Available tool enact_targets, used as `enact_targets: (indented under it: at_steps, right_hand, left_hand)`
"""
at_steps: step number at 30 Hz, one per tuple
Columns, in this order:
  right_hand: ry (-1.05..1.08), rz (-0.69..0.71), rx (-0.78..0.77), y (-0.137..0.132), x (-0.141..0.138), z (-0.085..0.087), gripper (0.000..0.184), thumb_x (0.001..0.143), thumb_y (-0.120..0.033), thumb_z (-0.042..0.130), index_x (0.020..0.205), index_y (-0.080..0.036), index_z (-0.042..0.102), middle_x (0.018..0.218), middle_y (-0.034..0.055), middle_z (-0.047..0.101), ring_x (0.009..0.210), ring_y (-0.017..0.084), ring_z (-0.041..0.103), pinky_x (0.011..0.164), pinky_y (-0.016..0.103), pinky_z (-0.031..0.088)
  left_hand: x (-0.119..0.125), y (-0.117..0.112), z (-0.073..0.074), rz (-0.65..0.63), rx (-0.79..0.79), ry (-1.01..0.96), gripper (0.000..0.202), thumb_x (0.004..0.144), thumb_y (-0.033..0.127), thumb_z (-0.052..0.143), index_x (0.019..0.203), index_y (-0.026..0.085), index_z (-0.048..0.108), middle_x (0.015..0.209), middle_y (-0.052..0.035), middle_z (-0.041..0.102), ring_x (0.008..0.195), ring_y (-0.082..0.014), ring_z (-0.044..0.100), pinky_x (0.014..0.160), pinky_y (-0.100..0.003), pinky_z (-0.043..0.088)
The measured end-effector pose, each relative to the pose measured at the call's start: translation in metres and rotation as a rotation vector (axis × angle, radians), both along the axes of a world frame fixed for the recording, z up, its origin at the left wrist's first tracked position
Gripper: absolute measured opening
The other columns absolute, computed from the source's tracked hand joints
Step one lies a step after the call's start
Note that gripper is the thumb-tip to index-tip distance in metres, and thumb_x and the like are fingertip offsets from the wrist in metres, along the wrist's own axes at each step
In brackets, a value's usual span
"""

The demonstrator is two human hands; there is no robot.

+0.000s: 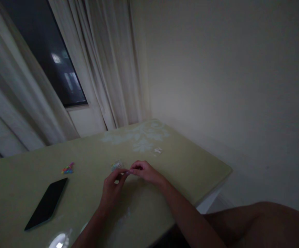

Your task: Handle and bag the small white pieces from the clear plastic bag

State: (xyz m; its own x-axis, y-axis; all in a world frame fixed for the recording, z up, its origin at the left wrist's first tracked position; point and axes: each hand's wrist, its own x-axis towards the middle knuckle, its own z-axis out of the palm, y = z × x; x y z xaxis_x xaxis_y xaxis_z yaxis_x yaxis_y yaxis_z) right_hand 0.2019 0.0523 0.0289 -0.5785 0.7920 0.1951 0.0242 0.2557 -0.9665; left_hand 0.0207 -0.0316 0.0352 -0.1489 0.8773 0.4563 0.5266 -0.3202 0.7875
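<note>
My left hand (112, 188) and my right hand (146, 172) meet above the table, fingertips pinched together. Between them is a tiny purplish piece (128, 172), too small and dim to name. Both hands are closed on it, thumb against forefinger. Just behind my left fingers lies a small clear plastic bag (117, 164) with pale bits in it, partly hidden by the hand. Farther back, to the right, rests another little clear packet (158, 151) with white pieces.
A heap of small colourful pieces (68, 168) lies on the left of the green-covered table (190, 165). Nearer sits a dark tablet-like slab (47, 204). A shiny white round object (59, 241) is at the front edge. Curtains (113, 62) and a wall (229, 86) stand behind.
</note>
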Motion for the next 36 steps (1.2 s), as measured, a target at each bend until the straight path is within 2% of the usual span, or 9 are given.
enact_targets:
  at_steps: [4, 7, 10, 13, 16, 21, 25, 30, 36]
  right_hand:
    - [-0.249, -0.134, 0.316, -0.008, -0.006, -0.003, 0.015, 0.094, -0.027, 0.072, 0.106, -0.018, 0.074, 0.106, 0.0062, 0.068, 0.092, 0.018, 0.063, 0.086, 0.029, 0.049]
    - [-0.438, -0.01, 0.626, -0.013, -0.019, 0.0, 0.033, 0.094, -0.024, 0.073, 0.126, -0.018, 0.069, 0.127, 0.0113, 0.069, 0.119, 0.026, 0.061, 0.105, 0.038, 0.045]
    - [-0.572, 0.162, 0.77, -0.012, -0.038, 0.01, 0.039, 0.096, -0.029, 0.07, 0.134, -0.02, 0.066, 0.14, 0.012, 0.066, 0.126, 0.03, 0.06, 0.107, 0.042, 0.046]
    - [-0.683, 0.167, 0.799, -0.011, -0.058, 0.011, 0.032, 0.096, -0.029, 0.067, 0.127, -0.02, 0.07, 0.131, 0.0117, 0.072, 0.118, 0.03, 0.066, 0.1, 0.041, 0.05]
    - [-0.71, 0.047, 0.825, -0.013, -0.071, -0.001, 0.028, 0.098, -0.026, 0.062, 0.124, -0.018, 0.07, 0.126, 0.012, 0.074, 0.116, 0.03, 0.066, 0.098, 0.041, 0.051]
    - [-0.631, -0.023, 0.836, -0.021, -0.066, -0.019, 0.029, 0.103, -0.025, 0.054, 0.127, -0.017, 0.069, 0.129, 0.0126, 0.072, 0.118, 0.03, 0.063, 0.101, 0.041, 0.049]
    - [-0.66, 0.013, 0.848, -0.021, -0.058, -0.014, 0.026, 0.103, -0.022, 0.053, 0.118, -0.018, 0.074, 0.125, 0.0118, 0.074, 0.113, 0.028, 0.065, 0.098, 0.038, 0.049]
    - [-0.733, -0.069, 0.865, -0.017, -0.059, -0.01, 0.025, 0.103, -0.019, 0.053, 0.104, -0.02, 0.078, 0.111, 0.0105, 0.076, 0.106, 0.027, 0.066, 0.09, 0.034, 0.051]
    - [-0.698, -0.132, 0.784, -0.016, -0.057, -0.012, 0.022, 0.101, -0.018, 0.055, 0.103, -0.019, 0.077, 0.108, 0.0111, 0.074, 0.102, 0.026, 0.067, 0.087, 0.033, 0.051]
  left_hand:
    - [-0.004, 0.002, 0.003, 0.071, 0.015, -0.096, 0.031, 0.095, 0.052, 0.062, 0.1, 0.022, 0.07, 0.081, -0.0026, 0.075, 0.067, -0.0189, 0.068, 0.062, -0.029, 0.055]
    - [-0.009, 0.005, 0.004, 0.121, 0.056, -0.16, 0.032, 0.094, 0.053, 0.063, 0.102, 0.022, 0.067, 0.082, -0.0029, 0.075, 0.067, -0.0188, 0.068, 0.063, -0.029, 0.056]
    - [-0.016, 0.006, 0.005, 0.17, 0.084, -0.19, 0.036, 0.092, 0.055, 0.066, 0.102, 0.021, 0.068, 0.085, -0.0046, 0.076, 0.073, -0.0207, 0.072, 0.068, -0.031, 0.059]
    - [-0.022, 0.005, 0.006, 0.209, 0.087, -0.198, 0.037, 0.091, 0.056, 0.067, 0.103, 0.021, 0.068, 0.085, -0.0046, 0.077, 0.074, -0.021, 0.073, 0.069, -0.031, 0.06]
    - [-0.024, 0.004, 0.005, 0.213, 0.082, -0.221, 0.039, 0.09, 0.057, 0.069, 0.104, 0.021, 0.069, 0.086, -0.0046, 0.077, 0.074, -0.0207, 0.073, 0.068, -0.03, 0.059]
    - [-0.023, 0.005, 0.004, 0.2, 0.084, -0.226, 0.042, 0.09, 0.059, 0.069, 0.104, 0.02, 0.07, 0.083, -0.0038, 0.077, 0.071, -0.0199, 0.072, 0.065, -0.029, 0.058]
    - [-0.025, 0.007, 0.005, 0.227, 0.11, -0.221, 0.044, 0.088, 0.062, 0.07, 0.102, 0.02, 0.071, 0.077, -0.0023, 0.074, 0.065, -0.0183, 0.069, 0.06, -0.028, 0.056]
    - [-0.026, 0.006, 0.007, 0.217, 0.079, -0.229, 0.045, 0.086, 0.062, 0.073, 0.1, 0.02, 0.072, 0.074, -0.0014, 0.072, 0.063, -0.0173, 0.066, 0.057, -0.026, 0.054]
    - [-0.023, 0.005, 0.007, 0.191, 0.031, -0.174, 0.045, 0.085, 0.062, 0.074, 0.099, 0.019, 0.074, 0.072, -0.0015, 0.072, 0.062, -0.0171, 0.064, 0.056, -0.025, 0.052]
